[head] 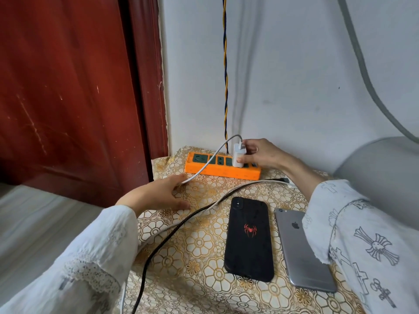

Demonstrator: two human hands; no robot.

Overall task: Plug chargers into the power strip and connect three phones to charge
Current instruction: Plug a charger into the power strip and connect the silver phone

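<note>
the right hand (258, 155) pinches the white charger (238, 157) standing upright on the orange power strip (223, 165), centre frame, its long axis running left-right. the left hand (158, 196), spread, rests on the charger's white cable (204, 165).

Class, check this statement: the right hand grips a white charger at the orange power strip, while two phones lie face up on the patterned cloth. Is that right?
One detail is wrong. The head view shows the black phone and the grey phone lying face down, backs up, not face up. The rest holds: the right hand grips the white charger at the orange power strip, on the patterned cloth.
</note>
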